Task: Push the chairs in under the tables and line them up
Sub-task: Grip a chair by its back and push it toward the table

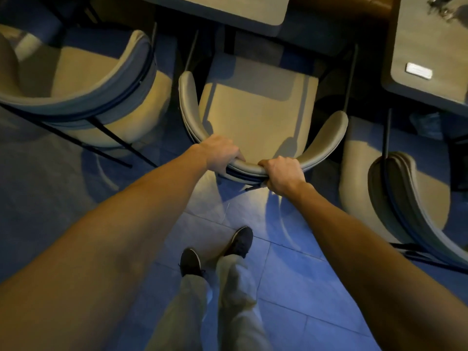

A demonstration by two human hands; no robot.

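A beige chair with a curved padded backrest [258, 115] stands in front of me, its seat facing a grey table [228, 11] at the top of the view. The front of the seat lies in the table's shadow. My left hand [221, 154] grips the backrest's rim left of its middle. My right hand [282, 174] grips the same rim just to the right. Both arms are stretched forward.
A matching chair [83, 79] stands at the left and another [407, 186] at the right, turned at an angle. A second table [430, 46] with a small white object [419, 70] is at the top right. My feet stand on the tiled floor [291, 274] behind the chair.
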